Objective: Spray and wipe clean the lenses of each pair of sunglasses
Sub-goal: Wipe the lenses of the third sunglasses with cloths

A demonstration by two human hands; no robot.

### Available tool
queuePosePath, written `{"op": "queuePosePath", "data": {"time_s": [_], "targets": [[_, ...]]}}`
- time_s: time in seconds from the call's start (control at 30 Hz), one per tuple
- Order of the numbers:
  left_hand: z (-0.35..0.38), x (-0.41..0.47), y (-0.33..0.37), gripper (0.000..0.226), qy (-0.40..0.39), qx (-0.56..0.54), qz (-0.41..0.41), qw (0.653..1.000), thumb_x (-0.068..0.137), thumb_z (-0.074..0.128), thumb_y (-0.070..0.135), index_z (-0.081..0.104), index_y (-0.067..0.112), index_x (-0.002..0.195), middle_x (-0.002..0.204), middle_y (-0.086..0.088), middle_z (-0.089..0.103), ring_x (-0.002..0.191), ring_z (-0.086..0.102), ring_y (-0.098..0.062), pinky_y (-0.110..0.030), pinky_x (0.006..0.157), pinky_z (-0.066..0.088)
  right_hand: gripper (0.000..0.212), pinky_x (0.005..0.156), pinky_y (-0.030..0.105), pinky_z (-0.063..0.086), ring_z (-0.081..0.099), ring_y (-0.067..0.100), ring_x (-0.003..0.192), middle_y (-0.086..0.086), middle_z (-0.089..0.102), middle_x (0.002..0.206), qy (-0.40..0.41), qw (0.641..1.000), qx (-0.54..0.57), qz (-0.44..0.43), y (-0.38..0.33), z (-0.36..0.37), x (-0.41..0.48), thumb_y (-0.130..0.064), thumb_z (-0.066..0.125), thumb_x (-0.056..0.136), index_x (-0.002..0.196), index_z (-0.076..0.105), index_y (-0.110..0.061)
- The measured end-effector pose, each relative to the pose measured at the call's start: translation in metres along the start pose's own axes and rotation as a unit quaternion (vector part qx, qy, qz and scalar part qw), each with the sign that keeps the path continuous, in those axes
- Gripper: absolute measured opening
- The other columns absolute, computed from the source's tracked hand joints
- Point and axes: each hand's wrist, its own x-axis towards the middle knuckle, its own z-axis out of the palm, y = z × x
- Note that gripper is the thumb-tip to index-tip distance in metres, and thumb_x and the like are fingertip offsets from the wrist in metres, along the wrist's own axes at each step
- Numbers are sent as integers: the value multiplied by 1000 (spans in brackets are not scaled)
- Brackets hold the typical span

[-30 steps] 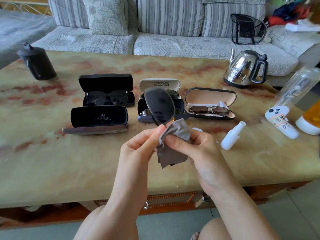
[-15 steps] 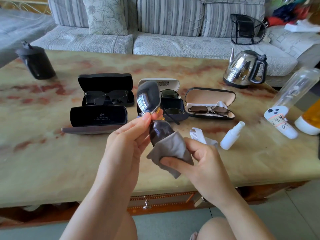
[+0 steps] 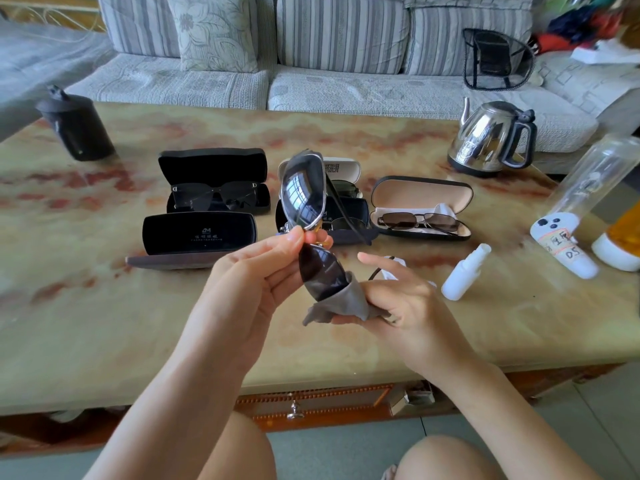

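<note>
My left hand (image 3: 256, 275) pinches the bridge of a silver-framed pair of sunglasses (image 3: 304, 199), held upright above the table with one dark lens over the other. My right hand (image 3: 398, 303) holds a grey cloth (image 3: 341, 304) wrapped round the bottom edge of the lower lens. A small white spray bottle (image 3: 465, 271) lies on the table to the right. Three open cases sit behind: a black one with dark sunglasses (image 3: 216, 199), a middle one (image 3: 346, 216) partly hidden, and a beige-lined one with brown-lens glasses (image 3: 420, 221).
A closed black case (image 3: 199, 233) lies left of my hands. A steel kettle (image 3: 491, 140) stands at the back right, a black canister (image 3: 76, 124) at the back left. A clear bottle (image 3: 585, 199) and an orange one (image 3: 623, 237) lie at the right edge. A sofa is behind the marble table (image 3: 104, 334).
The sunglasses have turned from one lens facing me to both lenses stacked vertically. My right hand with the cloth has slid from the bridge down to the lower lens's bottom edge.
</note>
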Motion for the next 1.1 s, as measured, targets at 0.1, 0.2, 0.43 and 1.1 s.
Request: {"op": "queuePosePath", "data": {"time_s": [0.1, 0.2, 0.43, 1.1], "targets": [[0, 2, 1, 19, -2, 5, 3, 1000, 71, 62, 23, 78, 13, 71, 101, -12, 75, 97, 72, -20, -26, 84, 57, 18, 110, 20, 36, 55, 26, 54, -5, 52, 55, 5, 1000, -4, 11, 1, 3, -4, 2, 68, 82, 65, 65, -4], [0, 7, 5, 22, 2, 25, 7, 1000, 70, 62, 23, 75, 10, 79, 100, -12, 75, 96, 72, -20, -27, 85, 57, 8, 110, 19, 33, 58, 18, 66, -6, 70, 72, -19, 996, 57, 68, 4, 6, -10, -1, 68, 84, 82, 74, -6], [-9, 17, 33, 20, -35, 267, 58, 961, 73, 65, 31, 78, 16, 74, 88, -7, 76, 80, 71, -14, -24, 74, 57, 21, 56, 24, 40, 51, 11, 59, -12, 59, 64, -58, 946, 127, 291, 8, -2, -21, -21, 72, 86, 75, 64, -37], [-17, 29, 55, 13, -140, 531, 116, 827, 86, 67, 19, 72, 23, 74, 78, 11, 75, 80, 69, -4, -16, 82, 48, 15, 88, 18, 47, 64, 8, 94, -10, 70, 97, -70, 908, 21, 414, 45, -30, 29, -17, 64, 93, 106, 70, -20]]}}
